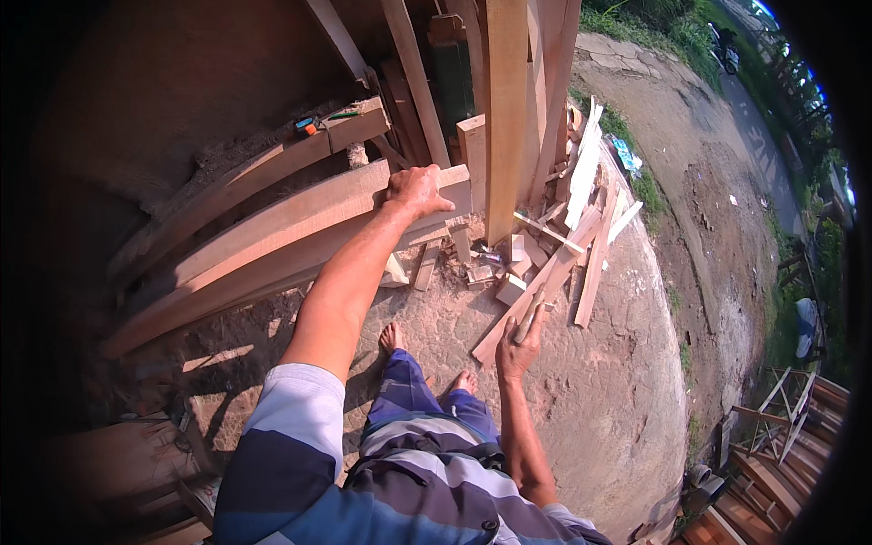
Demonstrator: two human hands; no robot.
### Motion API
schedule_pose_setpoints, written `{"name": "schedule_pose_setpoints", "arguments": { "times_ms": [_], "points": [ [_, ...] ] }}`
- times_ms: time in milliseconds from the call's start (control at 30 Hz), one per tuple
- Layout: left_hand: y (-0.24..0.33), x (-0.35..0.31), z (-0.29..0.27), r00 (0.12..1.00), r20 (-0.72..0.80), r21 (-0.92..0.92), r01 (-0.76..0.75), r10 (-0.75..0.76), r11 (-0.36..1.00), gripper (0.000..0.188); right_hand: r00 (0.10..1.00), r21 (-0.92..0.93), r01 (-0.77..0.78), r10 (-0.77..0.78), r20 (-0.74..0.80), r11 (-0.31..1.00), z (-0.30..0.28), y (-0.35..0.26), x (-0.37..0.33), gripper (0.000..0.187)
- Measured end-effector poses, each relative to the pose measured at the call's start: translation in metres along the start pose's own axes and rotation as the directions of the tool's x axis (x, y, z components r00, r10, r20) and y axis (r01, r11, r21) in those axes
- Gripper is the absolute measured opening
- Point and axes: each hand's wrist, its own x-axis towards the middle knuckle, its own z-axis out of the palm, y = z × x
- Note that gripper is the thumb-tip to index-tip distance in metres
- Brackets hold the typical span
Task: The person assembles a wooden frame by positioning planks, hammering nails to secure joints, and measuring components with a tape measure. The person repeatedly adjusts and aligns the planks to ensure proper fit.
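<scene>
My left hand is closed over the top edge of a long wooden plank, near its right end. The plank lies on edge and runs away to the left, with other boards beside it. Lower on the right, my right hand is closed around a slim, tan, stick-like tool that points up and away from me. Its exact kind is too small to make out. Behind the plank, a thick beam carries a small orange and blue tape measure and a green pencil.
Tall boards stand upright ahead. At their foot lies a heap of wood offcuts and strips on the concrete floor. My bare feet stand close to the planks. More timber is stacked at the lower right.
</scene>
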Motion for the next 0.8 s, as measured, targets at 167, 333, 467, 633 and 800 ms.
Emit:
{"name": "schedule_pose_setpoints", "arguments": {
  "times_ms": [167,333,467,633,800],
  "points": [
    [0.001,-0.002,-0.001,0.999,0.016,-0.017,-0.051,0.051,0.999,0.071,0.998,0.193,-0.033,0.043,-0.049,0.981,0.023,-0.023,0.048,0.063],
    [-0.006,0.005,0.004,0.997,0.022,-0.061,-0.076,0.077,0.995,0.069,0.991,0.351,-0.122,0.093,0.098,0.928,0.079,-0.095,0.124,0.056],
    [-0.014,0.02,0.032,0.994,-0.029,-0.18,-0.107,0.103,0.978,0.043,0.975,0.184,-0.18,0.151,0.163,0.966,0.139,-0.139,0.189,0.071],
    [0.005,0.044,0.065,0.991,-0.118,-0.096,-0.08,0.069,0.992,0.04,0.956,0.327,-0.262,0.196,0.219,0.908,0.18,-0.145,0.215,0.053],
    [-0.037,0.029,0.068,0.968,-0.132,-0.202,-0.236,0.212,0.951,0.048,0.929,0.492,-0.356,0.244,0.278,0.795,0.18,-0.142,0.21,0.041]
  ]
}}
